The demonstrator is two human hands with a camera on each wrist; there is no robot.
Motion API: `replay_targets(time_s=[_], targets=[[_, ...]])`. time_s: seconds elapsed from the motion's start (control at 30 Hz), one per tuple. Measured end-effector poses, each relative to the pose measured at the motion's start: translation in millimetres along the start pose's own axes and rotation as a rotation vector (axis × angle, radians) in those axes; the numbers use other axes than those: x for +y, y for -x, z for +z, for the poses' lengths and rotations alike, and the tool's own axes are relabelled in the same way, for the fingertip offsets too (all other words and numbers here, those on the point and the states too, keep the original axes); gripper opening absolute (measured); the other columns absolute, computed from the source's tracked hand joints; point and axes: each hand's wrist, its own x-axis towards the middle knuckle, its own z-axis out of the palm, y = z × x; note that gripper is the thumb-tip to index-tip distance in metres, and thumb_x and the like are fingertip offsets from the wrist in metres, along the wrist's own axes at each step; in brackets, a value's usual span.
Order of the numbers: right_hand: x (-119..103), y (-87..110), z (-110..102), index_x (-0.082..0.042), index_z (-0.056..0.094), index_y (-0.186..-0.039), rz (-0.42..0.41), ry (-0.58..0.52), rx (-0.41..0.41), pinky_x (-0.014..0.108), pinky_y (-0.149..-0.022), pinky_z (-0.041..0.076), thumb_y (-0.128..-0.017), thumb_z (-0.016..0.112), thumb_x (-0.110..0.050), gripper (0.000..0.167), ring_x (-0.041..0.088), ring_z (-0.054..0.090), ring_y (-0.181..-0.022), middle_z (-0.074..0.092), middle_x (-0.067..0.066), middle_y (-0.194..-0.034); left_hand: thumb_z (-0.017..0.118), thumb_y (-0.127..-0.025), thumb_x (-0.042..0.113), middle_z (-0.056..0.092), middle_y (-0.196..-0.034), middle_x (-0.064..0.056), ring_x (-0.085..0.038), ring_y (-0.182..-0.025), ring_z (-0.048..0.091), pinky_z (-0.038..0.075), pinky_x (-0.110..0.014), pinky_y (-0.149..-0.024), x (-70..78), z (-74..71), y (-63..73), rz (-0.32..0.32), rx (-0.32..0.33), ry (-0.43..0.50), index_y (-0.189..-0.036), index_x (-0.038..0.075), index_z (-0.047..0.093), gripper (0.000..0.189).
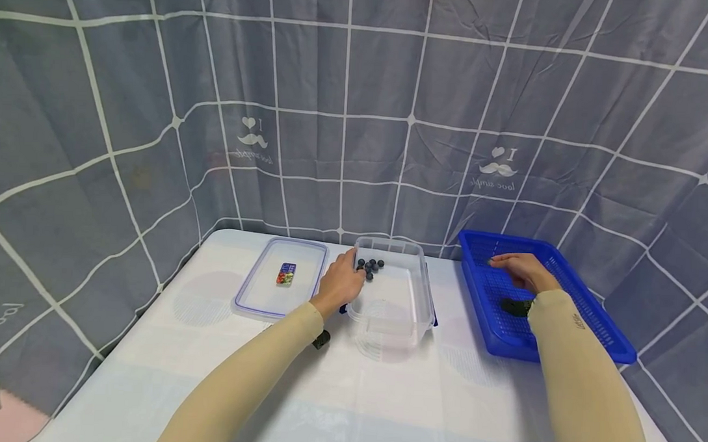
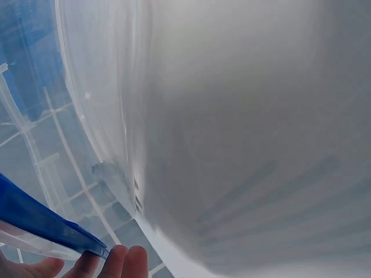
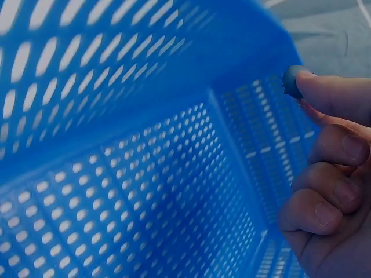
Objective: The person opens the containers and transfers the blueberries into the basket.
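A clear plastic food container (image 1: pixel 388 320) with blue side latches sits on the table, and several blueberries (image 1: pixel 375 267) lie in its far left corner. My left hand (image 1: pixel 340 285) grips the container's left side; its fingertips (image 2: pixel 136 260) show beside the blue latch (image 2: pixel 46 220) in the left wrist view. Between thumb and index finger my right hand (image 1: pixel 524 271) pinches one blueberry (image 3: pixel 291 82). That hand is over the blue perforated basket (image 1: pixel 491 330), its other fingers curled in. No other fruit shows in the part of the basket seen.
Left of the container lies its clear lid (image 1: pixel 263 292) with a blue-lilac rim and a small fruit label (image 1: pixel 286 274). A pale cloth covers the table (image 1: pixel 394 404). A grey curtain (image 1: pixel 380 150) with white grid lines hangs behind and at both sides.
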Motion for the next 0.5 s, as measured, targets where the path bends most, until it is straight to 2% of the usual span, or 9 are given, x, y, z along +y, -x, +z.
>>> replay_targets(time_s=[0.3,0.5], targets=[[21.5,1.0,-2.6,0.010,0.046,-0.143,0.034,0.006,0.019,0.026,-0.048,0.032,-0.097,0.063,-0.021,0.058,0.005,0.030,-0.045,0.034,-0.012,-0.050,0.049,-0.103,0.031,0.044,-0.154,-0.010,-0.035,-0.138,0.046,0.040,-0.055,-0.110,0.9,0.8,-0.8,-0.004,0.004,-0.003,-0.159,0.019,0.032,0.060],[32.9,3.2,-2.2,0.007,0.062,-0.129,0.079,0.052,0.067,0.027,-0.049,0.035,-0.096,0.066,-0.023,0.044,0.008,0.036,-0.047,0.036,-0.010,-0.049,0.049,-0.102,0.031,0.044,-0.154,-0.010,-0.035,-0.138,0.047,0.039,-0.055,-0.110,0.4,2.1,-1.0,-0.005,0.004,-0.003,-0.159,0.019,0.032,0.060]])
